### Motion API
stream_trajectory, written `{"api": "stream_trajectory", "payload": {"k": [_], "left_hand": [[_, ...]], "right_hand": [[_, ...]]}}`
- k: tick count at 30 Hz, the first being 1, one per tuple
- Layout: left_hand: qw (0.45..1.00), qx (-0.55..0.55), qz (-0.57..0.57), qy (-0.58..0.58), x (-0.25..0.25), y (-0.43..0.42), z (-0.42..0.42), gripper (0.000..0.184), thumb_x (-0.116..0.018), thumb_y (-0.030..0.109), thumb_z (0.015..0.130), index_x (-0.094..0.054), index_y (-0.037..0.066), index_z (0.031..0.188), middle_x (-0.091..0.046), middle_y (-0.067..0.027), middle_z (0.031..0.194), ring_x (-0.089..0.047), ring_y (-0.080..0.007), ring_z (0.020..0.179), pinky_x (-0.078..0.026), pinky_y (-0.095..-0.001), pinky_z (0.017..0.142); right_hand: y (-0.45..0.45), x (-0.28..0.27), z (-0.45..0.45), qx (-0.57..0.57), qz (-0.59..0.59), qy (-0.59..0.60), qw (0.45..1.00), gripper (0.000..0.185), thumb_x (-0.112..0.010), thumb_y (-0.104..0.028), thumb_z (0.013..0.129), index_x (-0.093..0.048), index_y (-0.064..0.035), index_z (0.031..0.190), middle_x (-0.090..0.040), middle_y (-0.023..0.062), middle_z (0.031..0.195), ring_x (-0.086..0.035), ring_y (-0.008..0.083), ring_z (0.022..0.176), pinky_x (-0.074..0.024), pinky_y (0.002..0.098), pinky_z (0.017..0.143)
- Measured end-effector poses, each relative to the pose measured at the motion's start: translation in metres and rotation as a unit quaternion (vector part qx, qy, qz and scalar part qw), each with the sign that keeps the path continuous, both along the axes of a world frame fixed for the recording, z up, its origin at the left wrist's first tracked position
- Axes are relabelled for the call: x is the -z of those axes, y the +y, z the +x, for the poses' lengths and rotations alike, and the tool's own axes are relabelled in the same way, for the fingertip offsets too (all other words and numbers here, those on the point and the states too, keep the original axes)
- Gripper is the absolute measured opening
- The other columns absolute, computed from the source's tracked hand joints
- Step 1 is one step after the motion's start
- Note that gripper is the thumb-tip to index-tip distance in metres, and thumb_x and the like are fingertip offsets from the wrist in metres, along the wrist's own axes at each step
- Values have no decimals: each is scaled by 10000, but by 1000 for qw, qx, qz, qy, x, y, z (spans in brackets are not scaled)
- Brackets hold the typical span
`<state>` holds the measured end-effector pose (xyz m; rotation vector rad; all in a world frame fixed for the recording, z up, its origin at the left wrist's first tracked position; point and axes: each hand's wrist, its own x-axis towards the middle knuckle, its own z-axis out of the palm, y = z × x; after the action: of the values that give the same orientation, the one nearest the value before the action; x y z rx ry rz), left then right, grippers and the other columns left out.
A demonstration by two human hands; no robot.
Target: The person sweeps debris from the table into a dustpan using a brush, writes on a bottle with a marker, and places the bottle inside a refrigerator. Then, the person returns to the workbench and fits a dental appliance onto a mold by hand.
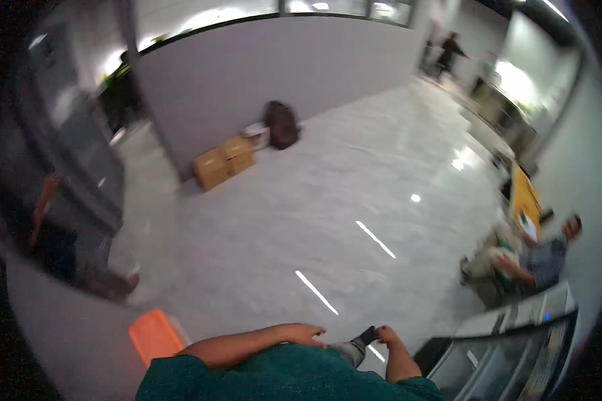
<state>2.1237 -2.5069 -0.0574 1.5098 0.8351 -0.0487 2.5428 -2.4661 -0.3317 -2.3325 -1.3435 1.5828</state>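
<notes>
My left hand (306, 334) is held in front of my green shirt (281, 374), its thumb and fingers apart, with nothing visible in it. My right hand (385, 335) is beside a dark-covered foot (366, 336) at the end of a grey trouser leg (348, 351). The right fingers are curled in. Whether they touch the foot or pinch something small is too blurred to make out.
An orange chair or panel (155, 337) is at my left, a glass-fronted cabinet (495, 354) at my right. Beyond it, a person (542, 260) sits near a yellow board (524, 194). Another person (53, 244) is at left. Cardboard boxes (224, 162) and a dark backpack (282, 125) line the wall.
</notes>
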Motion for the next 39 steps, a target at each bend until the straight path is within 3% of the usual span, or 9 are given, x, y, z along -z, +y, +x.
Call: {"api": "stream_trajectory", "payload": {"k": [3, 13, 15, 19, 20, 23, 27, 31, 39], "left_hand": [[962, -49, -239, -123, -15, -36, -110, 832, -423, 631, 942, -339, -18, 1456, -331, -193, 1516, -308, -282, 1404, -263, -376, 1136], [980, 80, -54, -177, -77, 127, -355, 623, -324, 506, 1024, -393, 61, 1454, -349, -98, 1527, -325, -232, 1400, -225, -356, 1160], [964, -36, -159, -209, -106, 131, -424, 587, -393, 482, 1016, -455, 57, 1417, -438, -99, 1472, -365, -225, 1375, -257, -353, 1147], [878, -329, -139, -318, -131, 106, -555, 556, -420, 418, 1019, -431, 35, 1421, -459, -146, 1440, -419, -242, 1339, -301, -373, 1130], [812, -422, -151, -373, -115, 94, -584, 534, -437, 385, 1018, -429, 29, 1416, -471, -155, 1425, -455, -257, 1313, -323, -385, 1119], [624, -729, -159, -231, -65, 78, -651, 516, -483, 408, 993, -483, 47, 1362, -584, -156, 1270, -569, -280, 1178, -423, -394, 1030], [669, -722, -86, 155, 79, 88, -749, 514, -582, 418, 947, -557, 18, 1270, -658, -136, 1118, -603, -228, 1095, -465, -356, 963], [707, -703, 74, -34, -38, 217, -867, 411, -604, 328, 952, -582, 8, 1209, -651, -98, 1122, -595, -184, 1052, -458, -335, 945], [658, -721, 217, -7, -122, 363, -1164, 392, -589, 337, 963, -582, 30, 1207, -652, -106, 1141, -607, -176, 1063, -463, -334, 950]], "right_hand": [[-11, -55, -121, -25, -131, 136, 982, 318, -619, -237, 892, -645, -24, 1127, -685, 140, 1039, -663, 278, 919, -542, 462, 757], [218, -50, -344, -42, -91, 14, 995, 215, -522, -260, 956, -630, -105, 1060, -689, 104, 951, -676, 277, 890, -564, 431, 736], [309, -20, -433, -669, 73, -285, 682, 250, -593, -265, 877, -646, -103, 1060, -704, 96, 968, -674, 246, 889, -527, 435, 770], [433, 45, -707, -619, 441, -58, 647, 236, -564, -244, 849, -667, -65, 963, -695, 143, 834, -652, 291, 744, -509, 437, 706], [446, -5, -800, -723, 475, -89, 494, 240, -573, -242, 870, -651, -53, 997, -685, 120, 850, -641, 218, 742, -506, 393, 677], [425, -130, -1016, -393, 153, 289, 859, 259, -600, -240, 920, -575, -8, 1032, -647, 65, 853, -619, 157, 778, -490, 308, 644], [423, -241, -1153, -476, 164, 389, 772, 287, -589, -220, 952, -559, -3, 1138, -647, 96, 954, -626, 183, 862, -505, 310, 749], [472, -275, -1194, -342, 46, 418, 840, 227, -589, -188, 963, -599, 22, 1048, -644, 92, 935, -621, 179, 847, -514, 316, 751], [578, -38, -1217, -55, -152, 503, 849, 226, -620, -251, 921, -644, -29, 955, -657, 102, 740, -639, 214, 610, -521, 324, 492]]}}
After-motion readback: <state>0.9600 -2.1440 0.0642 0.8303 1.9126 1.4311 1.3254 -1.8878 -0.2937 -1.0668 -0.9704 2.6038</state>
